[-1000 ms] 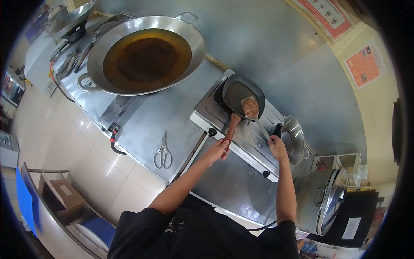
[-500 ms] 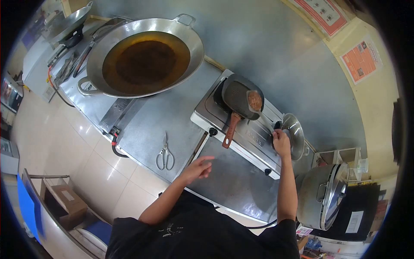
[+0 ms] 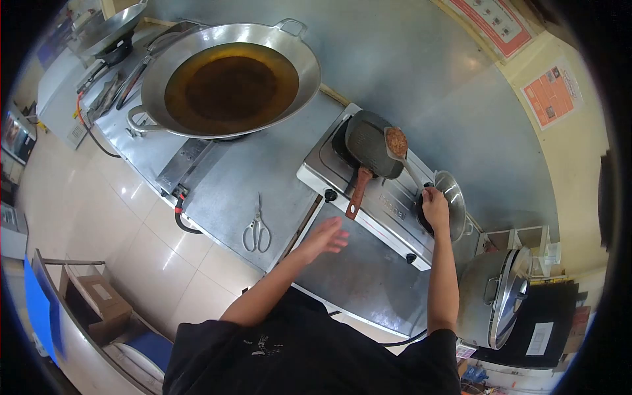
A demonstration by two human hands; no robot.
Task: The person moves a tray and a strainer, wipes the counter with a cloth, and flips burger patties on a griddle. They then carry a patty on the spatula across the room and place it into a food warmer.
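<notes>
No legible text; wall posters [image 3: 552, 99] too blurred.

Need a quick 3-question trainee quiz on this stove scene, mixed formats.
1. Multiple choice: what lies on the spatula? A) fried egg B) brown patty C) noodles
2. True or false: the left hand grips the handle of the grill pan.
3. Short answer: which hand holds the spatula?

Key
1. B.
2. False: it hovers open above the counter, apart from the handle.
3. The right hand.
</notes>
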